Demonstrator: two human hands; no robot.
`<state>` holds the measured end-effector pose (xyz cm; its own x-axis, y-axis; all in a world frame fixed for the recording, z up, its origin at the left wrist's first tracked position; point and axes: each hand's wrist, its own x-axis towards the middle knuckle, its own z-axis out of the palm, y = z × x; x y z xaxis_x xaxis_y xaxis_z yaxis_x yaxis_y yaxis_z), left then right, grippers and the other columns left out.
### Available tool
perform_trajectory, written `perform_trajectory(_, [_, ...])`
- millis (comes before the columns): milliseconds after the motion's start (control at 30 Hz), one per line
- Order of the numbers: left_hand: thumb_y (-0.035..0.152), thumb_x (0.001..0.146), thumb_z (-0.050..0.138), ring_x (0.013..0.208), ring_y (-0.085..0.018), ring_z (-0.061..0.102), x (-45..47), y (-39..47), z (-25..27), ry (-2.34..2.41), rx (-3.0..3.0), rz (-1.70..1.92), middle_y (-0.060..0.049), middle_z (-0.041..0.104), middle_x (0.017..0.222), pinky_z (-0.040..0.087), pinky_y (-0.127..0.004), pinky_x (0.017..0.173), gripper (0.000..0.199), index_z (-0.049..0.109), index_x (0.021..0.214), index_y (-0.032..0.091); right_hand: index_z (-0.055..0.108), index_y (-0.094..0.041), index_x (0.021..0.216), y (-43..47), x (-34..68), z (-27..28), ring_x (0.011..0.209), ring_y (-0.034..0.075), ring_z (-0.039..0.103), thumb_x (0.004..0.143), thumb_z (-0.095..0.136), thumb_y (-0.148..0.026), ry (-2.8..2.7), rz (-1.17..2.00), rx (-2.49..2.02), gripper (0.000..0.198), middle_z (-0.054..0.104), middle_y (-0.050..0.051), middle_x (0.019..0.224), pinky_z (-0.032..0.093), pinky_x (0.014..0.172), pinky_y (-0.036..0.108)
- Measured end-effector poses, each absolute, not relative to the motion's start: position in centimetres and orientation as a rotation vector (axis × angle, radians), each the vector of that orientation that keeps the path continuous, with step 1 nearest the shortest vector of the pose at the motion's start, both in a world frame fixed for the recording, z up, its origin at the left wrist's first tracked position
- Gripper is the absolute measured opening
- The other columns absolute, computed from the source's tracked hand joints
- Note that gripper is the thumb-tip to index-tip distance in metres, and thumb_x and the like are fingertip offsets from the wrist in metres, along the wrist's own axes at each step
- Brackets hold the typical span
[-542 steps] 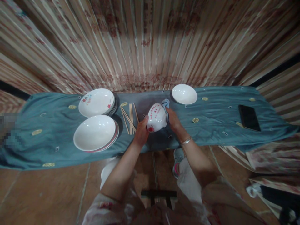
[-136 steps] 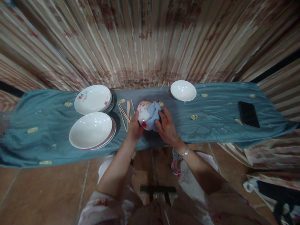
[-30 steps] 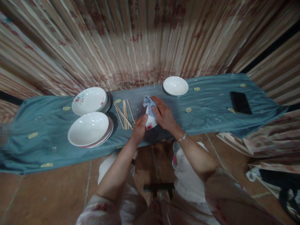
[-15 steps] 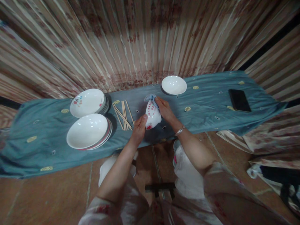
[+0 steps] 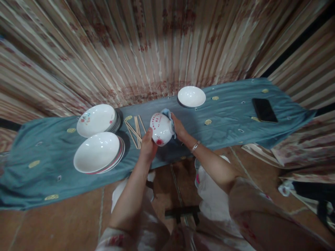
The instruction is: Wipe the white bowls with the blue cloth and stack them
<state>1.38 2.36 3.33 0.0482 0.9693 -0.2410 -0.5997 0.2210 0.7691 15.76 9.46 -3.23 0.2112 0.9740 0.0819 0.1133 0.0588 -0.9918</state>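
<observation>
A white bowl (image 5: pixel 161 129) with red lettering and a red flower is held above the table, tipped on its side with its outer wall towards me. My left hand (image 5: pixel 148 144) grips its left edge, thumb on the outside. On the right, my right hand (image 5: pixel 179 128) is closed on a blue cloth (image 5: pixel 169 116) pressed against the bowl's right side; its fingertips are hidden behind the cloth. Several wooden chopsticks (image 5: pixel 137 128) lie crossed on the table just left of the bowl.
Two stacks stand at the left: plates (image 5: pixel 96 120) with a floral top one, and white bowls (image 5: pixel 96 153) in front. Another white bowl (image 5: pixel 192 96) sits at the back. A black tablet-like object (image 5: pixel 265 110) lies right. A blue-green cloth (image 5: pixel 225 129) covers the narrow table.
The held bowl has turned, showing more of its rounded outside, and shifted slightly left. The blue cloth has moved from its top edge round to its right side.
</observation>
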Motion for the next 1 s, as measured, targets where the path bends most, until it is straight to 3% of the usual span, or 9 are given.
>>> perform_trajectory(133, [0.034, 0.097, 0.059, 0.119, -0.025, 0.07, 0.9, 3.1, 3.0, 0.866, 0.464, 1.316, -0.014, 0.077, 0.115, 0.051, -0.038, 0.107, 0.039, 0.066, 0.128, 0.012, 0.072, -0.019, 0.105, 8.4, 15.0, -2.9, 0.11, 0.025, 0.068, 0.094, 0.034, -0.076, -1.114, 0.994, -1.369, 0.069, 0.076, 0.011, 0.104, 0.051, 0.103, 0.042])
perform_trajectory(300, [0.029, 0.102, 0.049, 0.115, -0.022, 0.071, 0.3, 3.8, 3.3, 0.904, 0.305, 1.344, -0.012, 0.079, 0.11, 0.051, -0.034, 0.108, 0.037, 0.065, 0.131, 0.013, 0.07, -0.02, 0.096, 6.6, 14.5, -2.3, 0.099, 0.025, 0.068, 0.097, 0.037, -0.067, -1.211, 0.911, -1.424, 0.058, 0.074, 0.009, 0.093, 0.052, 0.093, 0.039])
perform_trajectory(467, [0.024, 0.104, 0.043, 0.101, -0.018, 0.075, -0.3, 4.4, 3.4, 0.972, 0.183, 1.356, -0.009, 0.08, 0.098, 0.055, -0.03, 0.101, 0.038, 0.064, 0.132, 0.012, 0.063, -0.021, 0.081, 4.9, 14.9, -1.9, 0.076, 0.021, 0.064, 0.097, 0.043, -0.052, -1.307, 0.819, -1.473, 0.04, 0.068, 0.003, 0.075, 0.05, 0.078, 0.032])
perform_trajectory(567, [0.024, 0.104, 0.042, 0.093, -0.016, 0.076, -0.5, 4.6, 3.3, 0.969, 0.191, 1.356, -0.008, 0.08, 0.098, 0.056, -0.026, 0.095, 0.039, 0.063, 0.135, 0.014, 0.065, -0.02, 0.09, 4.1, 15.3, -1.4, 0.075, 0.022, 0.065, 0.097, 0.042, -0.042, -1.434, 0.716, -1.502, 0.032, 0.07, 0.005, 0.08, 0.051, 0.078, 0.034])
perform_trajectory(700, [0.022, 0.104, 0.04, 0.085, -0.016, 0.076, -0.4, 4.7, 3.5, 0.976, 0.176, 1.342, -0.008, 0.08, 0.093, 0.058, -0.027, 0.09, 0.041, 0.06, 0.138, 0.012, 0.065, -0.016, 0.114, 2.9, 15.8, -0.9, 0.091, 0.026, 0.071, 0.098, 0.04, -0.032, -1.63, 0.587, -1.484, 0.033, 0.076, 0.012, 0.101, 0.054, 0.086, 0.037])
perform_trajectory(800, [0.02, 0.104, 0.041, 0.08, -0.015, 0.075, -0.2, 4.7, 4.0, 0.971, 0.151, 1.364, -0.008, 0.08, 0.087, 0.058, -0.025, 0.088, 0.04, 0.06, 0.137, 0.01, 0.06, -0.016, 0.128, 1.9, 16.2, -0.8, 0.108, 0.027, 0.07, 0.099, 0.041, -0.034, -1.716, 0.536, -1.406, 0.039, 0.074, 0.015, 0.118, 0.053, 0.097, 0.04])
perform_trajectory(1000, [0.015, 0.105, 0.036, 0.07, -0.013, 0.074, 0.4, 4.5, 5.7, 0.971, 0.004, 1.391, -0.005, 0.076, 0.076, 0.058, -0.024, 0.087, 0.039, 0.06, 0.135, 0.005, 0.037, -0.007, 0.152, 0.2, 16.8, -1.4, 0.142, 0.035, 0.049, 0.093, 0.06, -0.051, -1.93, 0.453, -1.284, 0.077, 0.05, 0.029, 0.151, 0.044, 0.114, 0.055])
